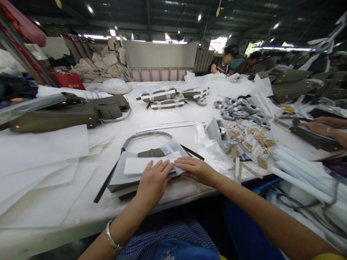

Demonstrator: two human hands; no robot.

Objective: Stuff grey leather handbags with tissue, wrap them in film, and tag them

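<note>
Both hands flat, grasping nothing: left hand (154, 178) and right hand (195, 169) press the paper-wrapped olive bag (148, 164) at lower centre, its long axis left-right across the frame.

Handbag factory floor (worktables (54, 202), stacked bags (292, 85)).

Bare forearms, a silver bangle (111, 236) on the left wrist, blue checked clothing (168, 238) below.

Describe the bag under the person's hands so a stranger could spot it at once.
On the white table, at its near edge, lies an olive bag wrapped in white paper, its grey handle arching away. It alone has the left hand and right hand flat on it; the other olive bag lies unwrapped, far left.
</note>
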